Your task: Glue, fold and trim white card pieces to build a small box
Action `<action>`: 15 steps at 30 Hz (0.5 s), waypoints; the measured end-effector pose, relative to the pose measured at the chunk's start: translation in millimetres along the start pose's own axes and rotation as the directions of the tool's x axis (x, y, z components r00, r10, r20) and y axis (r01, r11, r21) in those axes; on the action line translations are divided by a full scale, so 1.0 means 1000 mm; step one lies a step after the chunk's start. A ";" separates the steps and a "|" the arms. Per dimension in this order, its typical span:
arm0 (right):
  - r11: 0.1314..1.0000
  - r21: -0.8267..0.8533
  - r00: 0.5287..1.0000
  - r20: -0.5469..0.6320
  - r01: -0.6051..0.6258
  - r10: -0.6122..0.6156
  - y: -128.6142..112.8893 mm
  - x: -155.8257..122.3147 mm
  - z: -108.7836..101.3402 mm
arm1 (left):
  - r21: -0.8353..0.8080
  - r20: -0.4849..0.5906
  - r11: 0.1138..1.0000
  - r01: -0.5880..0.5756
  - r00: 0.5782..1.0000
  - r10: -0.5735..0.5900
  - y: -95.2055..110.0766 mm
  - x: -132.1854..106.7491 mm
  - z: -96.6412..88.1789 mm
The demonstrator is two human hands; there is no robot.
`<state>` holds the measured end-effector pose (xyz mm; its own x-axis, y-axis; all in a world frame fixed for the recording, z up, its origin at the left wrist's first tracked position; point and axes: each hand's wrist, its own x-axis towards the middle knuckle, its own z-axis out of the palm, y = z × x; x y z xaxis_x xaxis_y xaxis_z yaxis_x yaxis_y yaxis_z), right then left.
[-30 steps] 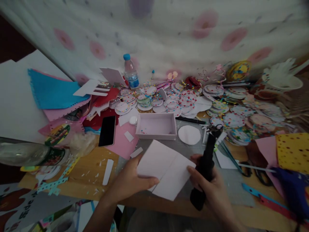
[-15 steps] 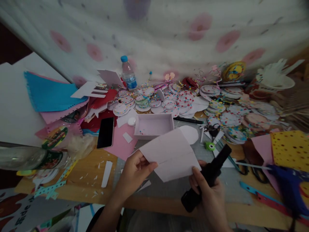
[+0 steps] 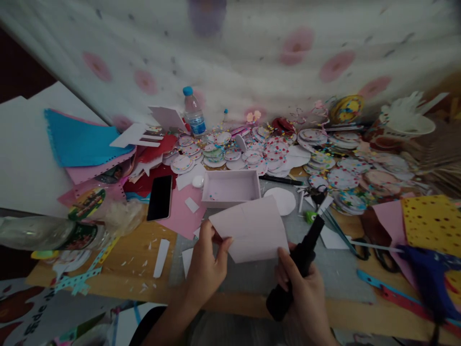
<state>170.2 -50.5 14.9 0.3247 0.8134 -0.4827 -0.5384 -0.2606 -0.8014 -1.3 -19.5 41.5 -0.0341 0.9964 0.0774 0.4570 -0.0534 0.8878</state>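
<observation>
My left hand (image 3: 208, 259) pinches the lower left edge of a pale, creased sheet of paper (image 3: 252, 228), thumb on top. My right hand (image 3: 300, 283) is wrapped around a black hand tool (image 3: 306, 252) with a long stepped front end; its exact kind I cannot make out. The right thumb also presses on the sheet's lower right corner, so both hands hold the sheet above the grey mat (image 3: 248, 278). Just behind it stands an open pale box (image 3: 230, 190), with a white paper oval (image 3: 281, 201) to its right.
Stacks of decorated paper discs (image 3: 275, 146) line the back, near a water bottle (image 3: 194, 113). A phone (image 3: 159, 197) and pink paper (image 3: 183, 211) lie left. Scissors (image 3: 387, 259), a green clip (image 3: 310, 216) and a blue glue gun (image 3: 428, 274) lie right.
The sheet has turned slightly and shifted a little left and up at its right side. My right hand and the black tool have moved left, the tool now pointing more upright.
</observation>
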 end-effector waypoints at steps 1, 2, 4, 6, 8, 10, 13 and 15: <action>1.000 -0.013 1.000 0.002 0.003 -0.003 -0.001 0.001 -0.003 | 0.005 0.038 1.000 -0.007 0.999 0.007 -0.001 0.001 -0.004; 0.999 -0.035 1.000 0.001 0.006 -0.006 -0.002 0.002 -0.008 | 0.025 0.077 1.000 -0.014 0.997 0.012 -0.003 0.004 -0.011; 0.995 -0.103 1.000 -0.016 0.007 -0.009 -0.005 0.004 -0.023 | 0.151 0.092 0.988 -0.021 0.996 0.007 -0.011 0.017 -0.035; 0.981 -0.195 0.998 -0.059 -0.008 -0.004 -0.007 0.007 -0.041 | 0.460 -0.137 0.886 0.062 0.991 0.002 -0.022 0.036 -0.068; 0.953 -0.304 0.996 -0.090 -0.009 -0.019 -0.010 0.012 -0.058 | 0.564 -0.299 0.808 0.169 0.954 0.009 -0.036 0.060 -0.102; 0.917 -0.399 0.993 -0.115 -0.010 -0.039 -0.012 0.018 -0.070 | 0.644 -0.360 0.725 0.243 0.933 0.008 -0.051 0.084 -0.126; 0.846 -0.532 0.992 -0.078 0.044 -0.100 -0.012 0.027 -0.076 | 0.722 -0.376 0.606 0.334 0.925 -0.062 -0.073 0.114 -0.138; 0.768 -0.624 0.984 0.009 0.144 -0.177 -0.010 0.034 -0.077 | 0.747 -0.379 0.544 0.382 0.917 -0.124 -0.085 0.128 -0.136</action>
<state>246.0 -60.7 -20.9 0.4075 0.8514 -0.3302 0.1187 -0.4079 -0.9053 -165.9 103.9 37.3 -0.4248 0.8954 0.1331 0.8994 0.4008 0.1742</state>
